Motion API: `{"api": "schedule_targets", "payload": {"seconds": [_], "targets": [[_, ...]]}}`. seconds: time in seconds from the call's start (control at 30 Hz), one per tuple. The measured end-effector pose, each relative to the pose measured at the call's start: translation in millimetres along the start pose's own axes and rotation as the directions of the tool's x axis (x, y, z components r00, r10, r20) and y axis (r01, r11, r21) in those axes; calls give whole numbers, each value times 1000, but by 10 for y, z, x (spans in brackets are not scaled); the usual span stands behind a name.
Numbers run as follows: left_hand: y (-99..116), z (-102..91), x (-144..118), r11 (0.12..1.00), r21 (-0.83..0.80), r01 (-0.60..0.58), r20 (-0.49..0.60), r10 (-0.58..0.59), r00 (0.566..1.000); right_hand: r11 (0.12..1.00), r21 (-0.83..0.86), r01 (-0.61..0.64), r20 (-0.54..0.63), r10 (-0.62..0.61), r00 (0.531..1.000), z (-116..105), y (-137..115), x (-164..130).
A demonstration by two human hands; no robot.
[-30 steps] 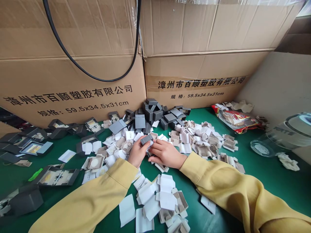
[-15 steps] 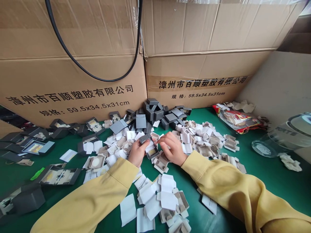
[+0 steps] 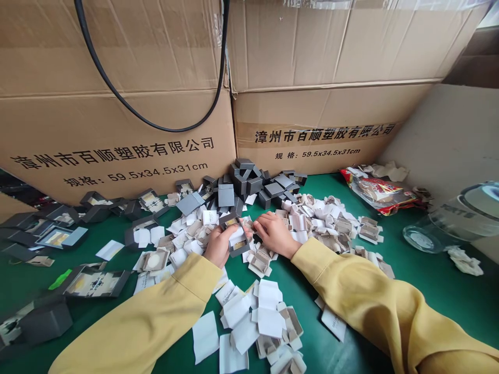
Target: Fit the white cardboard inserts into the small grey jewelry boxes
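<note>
My left hand [image 3: 219, 244] grips a small dark grey box [image 3: 240, 246], thumb on its near side. The box stands open, with a white piece and a pale yellowish patch showing inside. Close to its right side is my right hand [image 3: 274, 235], fingers bent and together, tips over the small white pieces; whatever they hold is hidden. Below the hands lie folded white card inserts [image 3: 259, 257]. A heap of white inserts [image 3: 331, 221] spreads to the right, and another white heap [image 3: 191, 236] lies left of the held box.
Grey boxes [image 3: 245, 182] are piled at the back against large cartons [image 3: 156, 119]. More open grey boxes [image 3: 97, 280] lie at left on the green table [image 3: 374, 311]. White cards [image 3: 244, 330] lie in front. A red snack bag [image 3: 382, 189] and clear plastic cup [image 3: 444, 223] are at right.
The held box has shifted slightly left and turned in my left hand. My right hand's fingers have drawn closer together and its fingertips remain near the box.
</note>
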State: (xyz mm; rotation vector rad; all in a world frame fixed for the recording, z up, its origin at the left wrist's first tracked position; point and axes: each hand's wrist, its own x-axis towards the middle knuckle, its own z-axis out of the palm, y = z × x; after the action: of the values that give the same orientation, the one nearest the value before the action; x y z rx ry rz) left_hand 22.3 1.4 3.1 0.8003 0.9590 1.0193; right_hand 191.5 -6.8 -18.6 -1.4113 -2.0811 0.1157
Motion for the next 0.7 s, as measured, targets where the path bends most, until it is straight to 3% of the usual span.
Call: {"api": "schedule_targets", "payload": {"seconds": [0.17,0.37,0.6,0.7], "targets": [[24,28,-8,1000,-1,20,22,-20,1000,996,-59,-71,17,72,997,7,-17,-2],[19,28,6,1000,-3,16,18,-16,1000,990,-140,24,169,0,986,-44,-42,24],[59,70,-30,1000,-21,16,18,-15,1000,999,-18,-46,118,47,992,-49,-17,38],[56,56,-30,999,-28,28,36,-27,999,999,38,-12,113,7,994,-44,-1,28]]}}
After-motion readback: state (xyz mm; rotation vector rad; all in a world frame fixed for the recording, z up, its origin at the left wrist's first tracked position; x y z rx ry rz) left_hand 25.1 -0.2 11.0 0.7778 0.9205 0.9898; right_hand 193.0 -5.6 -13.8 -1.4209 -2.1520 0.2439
